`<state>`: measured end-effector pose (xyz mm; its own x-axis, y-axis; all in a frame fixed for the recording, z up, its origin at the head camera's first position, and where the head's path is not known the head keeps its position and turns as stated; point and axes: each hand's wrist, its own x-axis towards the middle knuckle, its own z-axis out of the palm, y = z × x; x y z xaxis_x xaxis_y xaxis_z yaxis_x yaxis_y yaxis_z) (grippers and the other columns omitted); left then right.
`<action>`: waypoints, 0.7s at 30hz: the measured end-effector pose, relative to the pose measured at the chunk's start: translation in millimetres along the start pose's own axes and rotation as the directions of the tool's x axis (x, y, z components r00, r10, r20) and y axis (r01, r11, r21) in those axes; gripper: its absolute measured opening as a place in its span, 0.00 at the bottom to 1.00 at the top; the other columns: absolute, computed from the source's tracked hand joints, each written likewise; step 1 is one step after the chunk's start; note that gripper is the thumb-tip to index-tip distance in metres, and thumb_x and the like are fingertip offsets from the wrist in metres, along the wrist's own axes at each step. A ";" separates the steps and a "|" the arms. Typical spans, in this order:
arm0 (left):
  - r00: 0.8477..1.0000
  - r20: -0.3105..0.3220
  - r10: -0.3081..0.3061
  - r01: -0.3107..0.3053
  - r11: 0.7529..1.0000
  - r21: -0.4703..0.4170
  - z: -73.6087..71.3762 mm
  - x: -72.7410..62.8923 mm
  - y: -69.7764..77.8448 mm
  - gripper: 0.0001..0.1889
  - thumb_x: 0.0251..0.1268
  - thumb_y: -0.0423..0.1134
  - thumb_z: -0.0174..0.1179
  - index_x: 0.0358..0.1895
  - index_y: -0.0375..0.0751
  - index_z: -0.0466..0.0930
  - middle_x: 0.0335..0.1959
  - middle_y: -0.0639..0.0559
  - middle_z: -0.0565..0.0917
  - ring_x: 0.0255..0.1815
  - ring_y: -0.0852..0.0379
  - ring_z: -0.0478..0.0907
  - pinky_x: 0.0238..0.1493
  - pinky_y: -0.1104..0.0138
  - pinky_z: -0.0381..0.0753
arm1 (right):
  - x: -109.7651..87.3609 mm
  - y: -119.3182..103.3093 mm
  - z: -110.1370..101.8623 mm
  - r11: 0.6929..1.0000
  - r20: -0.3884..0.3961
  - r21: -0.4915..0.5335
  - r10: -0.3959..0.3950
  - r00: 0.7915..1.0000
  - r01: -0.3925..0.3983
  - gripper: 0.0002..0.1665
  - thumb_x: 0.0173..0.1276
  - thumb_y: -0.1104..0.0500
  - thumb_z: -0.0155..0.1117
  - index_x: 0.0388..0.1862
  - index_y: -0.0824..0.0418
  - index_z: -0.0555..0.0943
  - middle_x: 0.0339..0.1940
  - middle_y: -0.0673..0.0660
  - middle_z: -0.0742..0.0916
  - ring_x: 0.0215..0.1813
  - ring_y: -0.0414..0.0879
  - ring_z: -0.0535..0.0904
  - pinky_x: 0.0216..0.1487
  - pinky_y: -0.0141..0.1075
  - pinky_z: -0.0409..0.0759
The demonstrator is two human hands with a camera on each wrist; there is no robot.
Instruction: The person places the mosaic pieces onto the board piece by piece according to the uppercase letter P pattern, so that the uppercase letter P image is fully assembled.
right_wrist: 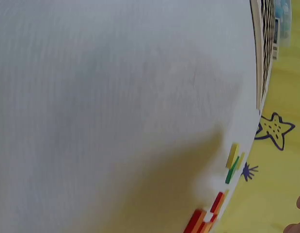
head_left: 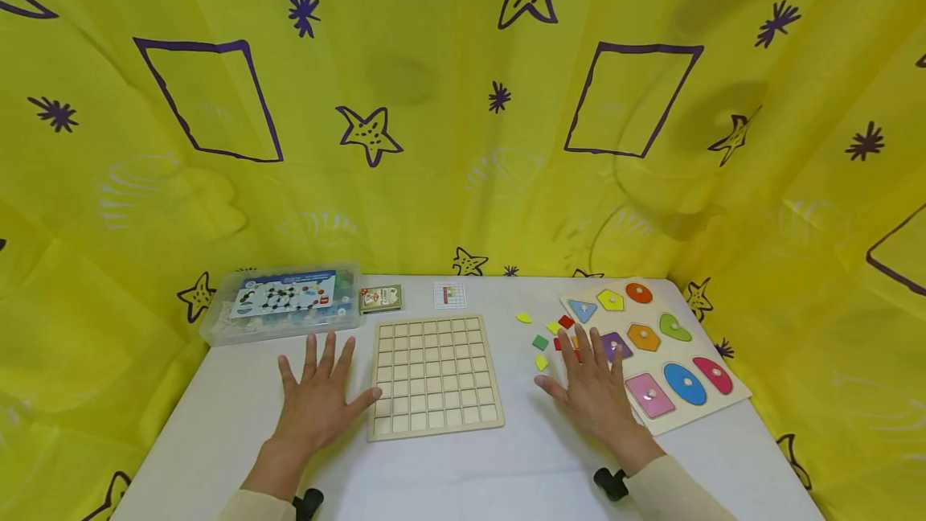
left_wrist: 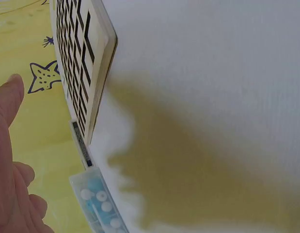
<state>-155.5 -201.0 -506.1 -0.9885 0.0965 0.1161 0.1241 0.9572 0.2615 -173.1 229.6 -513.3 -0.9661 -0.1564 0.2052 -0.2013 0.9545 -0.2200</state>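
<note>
My left hand (head_left: 316,402) hovers with spread fingers at the left edge of a wooden grid board (head_left: 436,376), its thumb overlapping the board's side in the head view. In the left wrist view, that hand's fingers (left_wrist: 11,104) hold nothing. My right hand (head_left: 595,392) is also spread, above the white table between the grid board and a shape puzzle board (head_left: 694,416). Small coloured tiles lie around its fingertips, among them a green tile (head_left: 540,342) and a yellow piece (head_left: 542,363); some are partly hidden by the fingers. Both hands are empty.
A clear plastic case (head_left: 282,326) of small parts stands at the back left. Beside it are a small card box (head_left: 380,298) and a printed pattern card (head_left: 449,295). Knobbed shapes, such as a blue oval (head_left: 684,384), fill the puzzle board. Yellow curtain (head_left: 434,207) surrounds the table.
</note>
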 end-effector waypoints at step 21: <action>0.937 0.328 0.121 -0.062 0.981 -0.185 27.2 -1.6 13.2 0.66 0.54 0.70 0.71 0.83 0.26 0.52 0.85 0.31 0.55 0.87 0.32 0.48 0.84 0.34 0.42 | 4.2 -70.3 41.9 0.960 0.370 0.144 -0.279 0.886 0.241 0.54 0.77 0.30 0.55 0.85 0.66 0.59 0.87 0.63 0.62 0.88 0.60 0.54 0.85 0.61 0.58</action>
<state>-154.6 -181.1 -528.9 -0.9395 0.2954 -0.1735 0.1987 0.8824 0.4266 -169.7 151.2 -536.9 -0.8600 -0.4985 -0.1096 -0.4497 0.8416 -0.2993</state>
